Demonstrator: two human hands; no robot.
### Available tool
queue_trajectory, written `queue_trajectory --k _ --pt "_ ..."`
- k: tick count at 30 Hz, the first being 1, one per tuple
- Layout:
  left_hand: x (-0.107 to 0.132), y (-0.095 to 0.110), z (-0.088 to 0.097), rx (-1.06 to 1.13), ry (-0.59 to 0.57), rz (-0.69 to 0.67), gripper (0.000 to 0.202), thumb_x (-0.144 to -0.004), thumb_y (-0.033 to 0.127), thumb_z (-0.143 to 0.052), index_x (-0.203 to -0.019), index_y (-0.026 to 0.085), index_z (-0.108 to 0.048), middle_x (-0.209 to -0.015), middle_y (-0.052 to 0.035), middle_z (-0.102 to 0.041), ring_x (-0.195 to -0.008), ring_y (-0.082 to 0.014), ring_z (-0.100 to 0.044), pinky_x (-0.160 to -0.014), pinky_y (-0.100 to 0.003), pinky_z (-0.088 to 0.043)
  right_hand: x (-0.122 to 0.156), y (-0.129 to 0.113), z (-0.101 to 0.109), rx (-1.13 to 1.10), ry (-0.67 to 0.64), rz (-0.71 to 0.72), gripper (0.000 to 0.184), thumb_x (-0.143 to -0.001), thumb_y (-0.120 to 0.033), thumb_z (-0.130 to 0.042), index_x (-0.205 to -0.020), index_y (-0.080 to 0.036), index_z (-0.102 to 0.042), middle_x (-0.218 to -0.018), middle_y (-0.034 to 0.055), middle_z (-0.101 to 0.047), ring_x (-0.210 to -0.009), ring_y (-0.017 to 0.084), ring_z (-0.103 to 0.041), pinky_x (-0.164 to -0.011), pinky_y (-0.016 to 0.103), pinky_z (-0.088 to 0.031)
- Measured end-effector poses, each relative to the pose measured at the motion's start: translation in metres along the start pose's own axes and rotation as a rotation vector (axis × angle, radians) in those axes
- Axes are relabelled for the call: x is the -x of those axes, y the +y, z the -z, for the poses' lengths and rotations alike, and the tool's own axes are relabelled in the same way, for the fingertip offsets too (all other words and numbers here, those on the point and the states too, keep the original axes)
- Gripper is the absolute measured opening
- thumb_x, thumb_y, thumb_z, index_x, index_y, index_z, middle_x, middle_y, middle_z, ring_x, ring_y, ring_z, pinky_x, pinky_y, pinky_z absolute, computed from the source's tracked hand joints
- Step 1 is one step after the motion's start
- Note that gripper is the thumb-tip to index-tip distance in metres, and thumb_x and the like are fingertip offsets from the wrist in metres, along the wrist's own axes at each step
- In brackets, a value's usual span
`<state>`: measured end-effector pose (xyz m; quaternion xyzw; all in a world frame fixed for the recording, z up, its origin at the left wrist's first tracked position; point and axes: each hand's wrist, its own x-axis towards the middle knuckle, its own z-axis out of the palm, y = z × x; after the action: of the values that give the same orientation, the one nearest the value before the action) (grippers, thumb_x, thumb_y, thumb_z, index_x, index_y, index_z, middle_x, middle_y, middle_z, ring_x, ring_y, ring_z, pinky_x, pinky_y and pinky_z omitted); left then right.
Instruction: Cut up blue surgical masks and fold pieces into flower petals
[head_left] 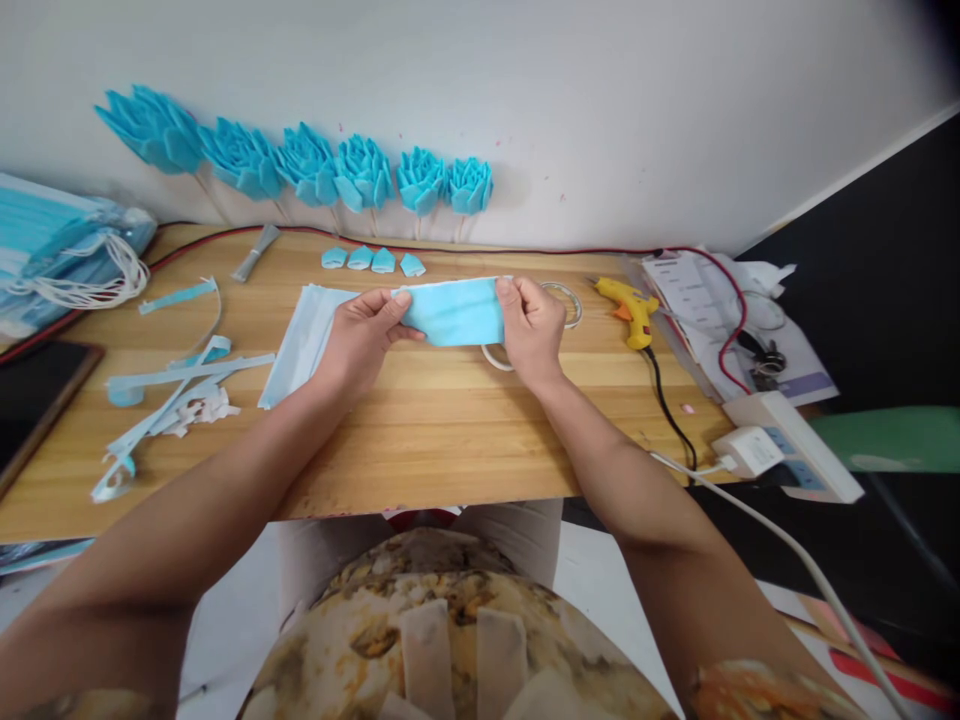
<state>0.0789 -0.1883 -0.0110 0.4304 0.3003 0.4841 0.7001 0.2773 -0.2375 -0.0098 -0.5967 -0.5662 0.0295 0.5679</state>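
Note:
A light blue rectangle of face-mask fabric [454, 312] is stretched between my two hands above the wooden table. My left hand [367, 335] pinches its left end between thumb and fingers. At the other end, my right hand [532, 325] grips the fabric with the thumb on top. Flat pale mask sheets [301, 345] lie on the table, partly behind my left hand. Just beyond the fabric sit several small folded blue petals [383, 260] in a row. Behind my right hand shows part of a roll of tape [568, 300].
Several blue fabric flowers [364, 172] on sticks lean along the wall. A yellow glue gun [634, 310] lies to the right, near a power strip [795, 450]. Cut strips [180, 375], a dark tablet-like slab [37, 410] and packed masks [60, 250] are at left.

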Motion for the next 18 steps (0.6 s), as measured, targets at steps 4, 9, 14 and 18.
queue_trajectory --k 4,9,14,18 --pt "-0.0006 0.0013 0.0003 0.048 -0.046 0.065 0.032 -0.075 0.037 -0.093 -0.069 0.013 -0.072 -0.065 -0.0006 -0.067 -0.058 -0.0104 -0.065 -0.057 -0.021 -0.061 -0.0017 0.0001 0.0008 0.004 -0.034 -0.038 0.065 -0.095 -0.079 -0.041 -0.063 -0.024 -0.032 -0.060 -0.0047 -0.027 -0.058 0.011 -0.029 -0.056 0.028 -0.028" --pt "-0.0006 0.0042 0.0004 0.146 -0.146 0.125 0.034 -0.070 0.038 -0.096 -0.072 0.014 -0.072 -0.068 -0.0002 -0.070 -0.056 -0.0092 -0.065 -0.052 -0.019 -0.057 -0.0024 -0.0012 0.0001 -0.054 -0.074 -0.072 0.063 -0.095 -0.078 -0.043 -0.064 -0.024 -0.036 -0.061 -0.0043 -0.030 -0.059 0.011 -0.031 -0.056 0.028 -0.030" --pt "-0.0007 0.0053 0.0014 0.173 -0.191 0.134 0.037 -0.065 0.040 -0.099 -0.074 0.014 -0.073 -0.069 0.0001 -0.071 -0.055 -0.0092 -0.065 -0.051 -0.018 -0.057 -0.0019 -0.0011 -0.0001 -0.084 -0.090 -0.095 0.062 -0.095 -0.077 -0.044 -0.064 -0.024 -0.038 -0.062 -0.0038 -0.031 -0.060 0.012 -0.033 -0.057 0.028 -0.031" --pt "-0.0014 0.0039 0.0027 0.142 -0.166 0.117 0.034 -0.070 0.038 -0.096 -0.072 0.014 -0.072 -0.069 -0.0007 -0.071 -0.055 -0.0098 -0.065 -0.052 -0.020 -0.058 -0.0016 0.0004 0.0004 -0.046 -0.090 -0.107 0.062 -0.095 -0.078 -0.042 -0.064 -0.024 -0.037 -0.062 -0.0036 -0.030 -0.061 0.012 -0.033 -0.057 0.028 -0.031"
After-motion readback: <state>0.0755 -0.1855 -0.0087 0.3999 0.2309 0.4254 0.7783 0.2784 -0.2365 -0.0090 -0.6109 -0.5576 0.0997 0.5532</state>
